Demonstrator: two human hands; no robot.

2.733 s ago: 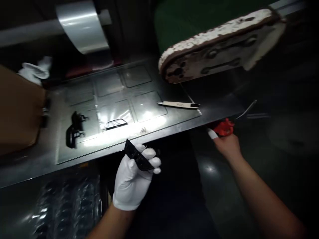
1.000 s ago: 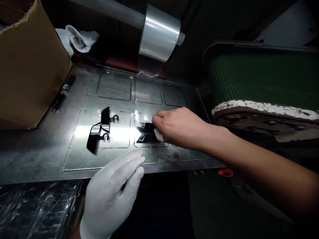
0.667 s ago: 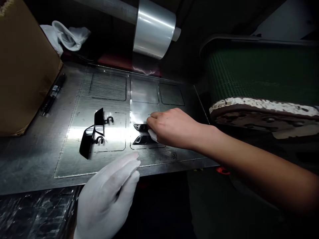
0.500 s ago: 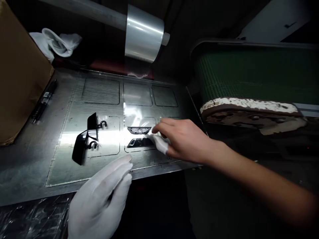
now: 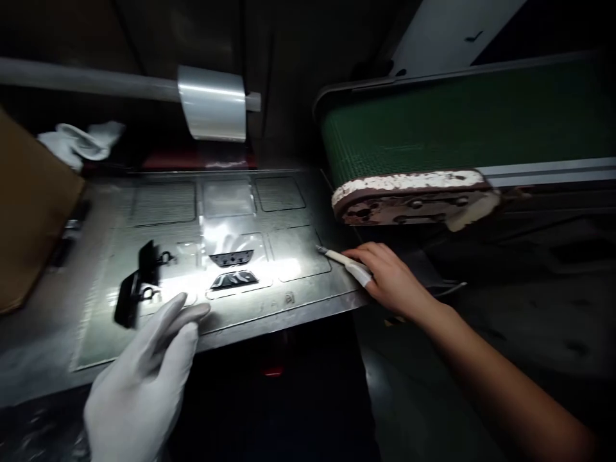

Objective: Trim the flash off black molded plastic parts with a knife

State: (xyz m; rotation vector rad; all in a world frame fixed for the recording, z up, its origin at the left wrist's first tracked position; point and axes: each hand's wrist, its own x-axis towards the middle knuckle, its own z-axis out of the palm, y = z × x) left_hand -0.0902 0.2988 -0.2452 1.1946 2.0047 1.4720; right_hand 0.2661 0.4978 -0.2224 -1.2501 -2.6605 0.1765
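Note:
My right hand (image 5: 389, 276), bare apart from a white covering near the thumb, grips a slim craft knife (image 5: 332, 255) with a pale handle and a small metal tip. The tip points left over the right side of the marked metal plate (image 5: 298, 253). My left hand (image 5: 144, 378), in a white glove, is held at the plate's front edge with fingers stretched out and nothing in them. Beyond its fingertips lie joined black glossy parts with small hooks (image 5: 129, 298). Two black trapezoid pieces, a studded one (image 5: 231, 258) and a shiny one (image 5: 235, 280), lie mid-plate.
A roll of clear film (image 5: 214, 102) hangs on a bar behind the plate. At the right is a green conveyor belt (image 5: 433, 128) with a worn end. A cardboard box (image 5: 33, 212), dark pens (image 5: 67, 237) and a white glove (image 5: 89, 141) are at the left.
My right hand has drawn back to the right from the trapezoid pieces, bringing the knife into plain sight. The view has turned right, and my left hand appears lower and further left.

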